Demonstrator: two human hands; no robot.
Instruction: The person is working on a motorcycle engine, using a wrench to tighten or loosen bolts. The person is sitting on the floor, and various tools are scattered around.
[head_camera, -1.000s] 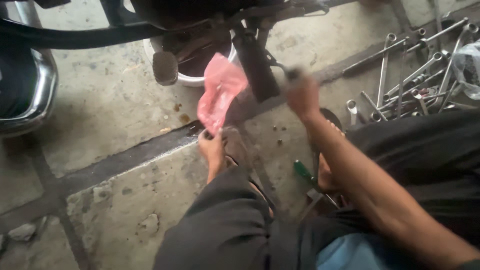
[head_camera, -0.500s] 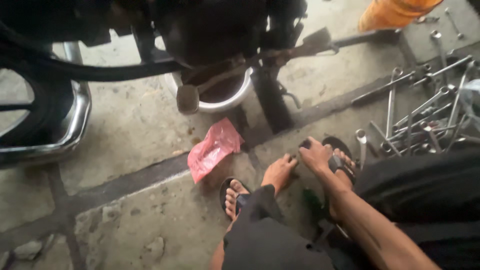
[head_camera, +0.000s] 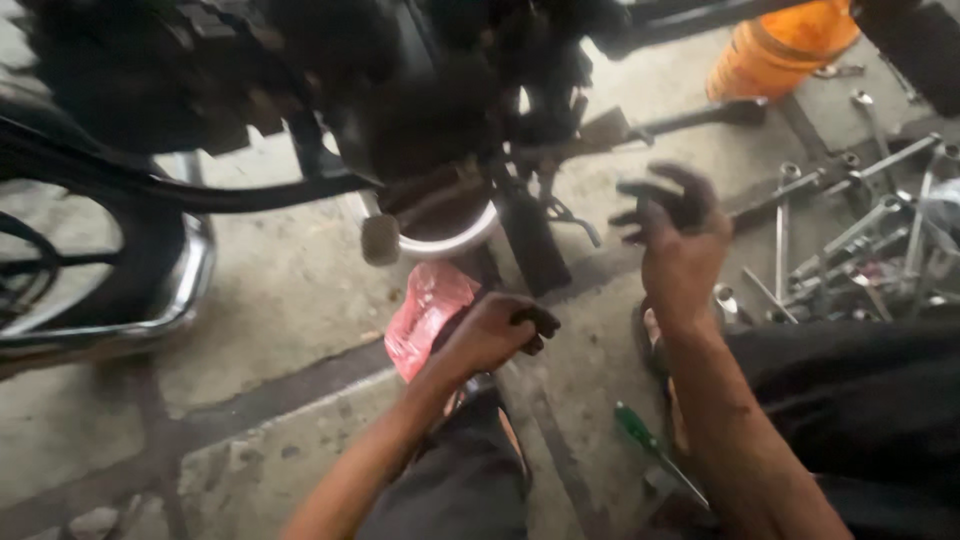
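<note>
While curled around a small dark part (head_camera: 535, 322), left hand (head_camera: 490, 335) low, just beside pink bag (head_camera: 428, 312). Right hand (head_camera: 680, 245) raised, greasy fingers (head_camera: 660, 195) spread, empty. Beyond: motorcycle (head_camera: 420, 110); wrenches (head_camera: 850, 240) rightward; screwdriver (head_camera: 640, 435) below.

Bare forearms, grease-blackened hands (head_camera: 590, 285), dark trousers (head_camera: 860, 390), sandals

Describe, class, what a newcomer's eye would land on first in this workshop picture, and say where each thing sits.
First comes the dark motorcycle filling the top, with the grease-blackened right hand raised open before it. Lower, at centre, the left hand grips a small dark part beside a crumpled pink plastic bag on the concrete floor. An orange bucket stands top right, above scattered spanners.
</note>
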